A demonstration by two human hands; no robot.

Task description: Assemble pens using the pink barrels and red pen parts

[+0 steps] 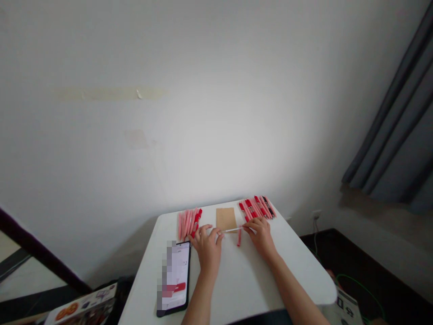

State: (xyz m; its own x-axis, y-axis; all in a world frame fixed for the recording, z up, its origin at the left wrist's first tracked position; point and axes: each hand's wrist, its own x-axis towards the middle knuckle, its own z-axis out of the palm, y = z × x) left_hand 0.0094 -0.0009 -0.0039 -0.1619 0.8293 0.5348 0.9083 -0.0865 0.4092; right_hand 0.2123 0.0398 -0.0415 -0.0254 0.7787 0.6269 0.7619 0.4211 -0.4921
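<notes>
A thin white stick (232,229), like a pen refill, stretches between my two hands just above the table. My left hand (208,246) has its thumb and fingertips closed at the stick's left end. At the other end, the fingers of my right hand (260,234) pinch the stick. Below it lies a short pink-red tube (239,238), close to my right fingertips. A square brown card (226,218) lies flat behind the stick. Slim pink and red pens (187,223) lie side by side beyond my left hand, and a second row of pens (257,207), one of them black, lies beyond my right.
The white table (243,284) has its far edge near a pale wall (216,113). A smartphone (177,275) with a lit screen lies left of my left forearm. A printed box (83,307) stands low at left. A grey curtain (399,122) hangs at right.
</notes>
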